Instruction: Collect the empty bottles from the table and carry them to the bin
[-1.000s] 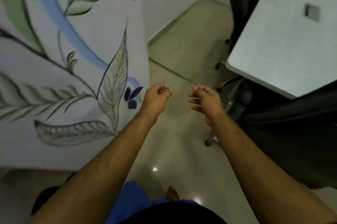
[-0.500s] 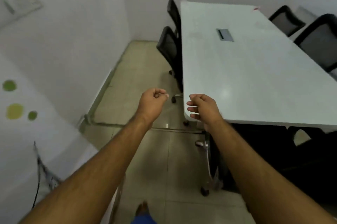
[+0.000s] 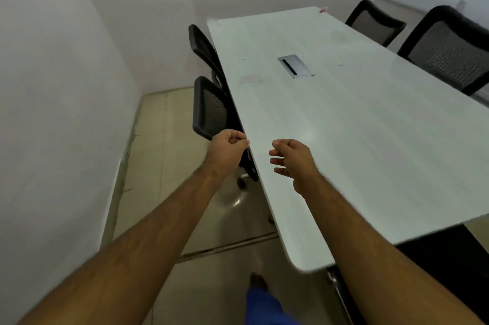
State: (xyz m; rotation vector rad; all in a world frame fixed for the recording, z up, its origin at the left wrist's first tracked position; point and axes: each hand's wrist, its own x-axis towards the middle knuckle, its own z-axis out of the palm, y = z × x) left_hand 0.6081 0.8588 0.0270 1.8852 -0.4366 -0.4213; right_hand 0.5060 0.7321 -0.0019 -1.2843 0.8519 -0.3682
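Note:
A long white table [image 3: 357, 139] stretches away from me on the right. I see no bottle on it and no bin anywhere in view. My left hand [image 3: 229, 147] hangs over the floor just left of the table's near long edge, fingers curled into a loose fist with nothing in it. My right hand [image 3: 292, 160] is above the table's near left part, fingers bent but apart, holding nothing. Both forearms reach forward from the bottom of the view.
A metal cable hatch [image 3: 295, 66] sits in the table's middle. Two black mesh chairs [image 3: 211, 110] are tucked at its left side, two more [image 3: 447, 49] at the far right. A white wall [image 3: 58, 86] bounds a narrow tiled floor strip [image 3: 158, 166] on the left.
My view has swung from the leaf-painted wall to the table and lifted to take in its whole length. Both hands kept their pose and now sit at the table's near edge.

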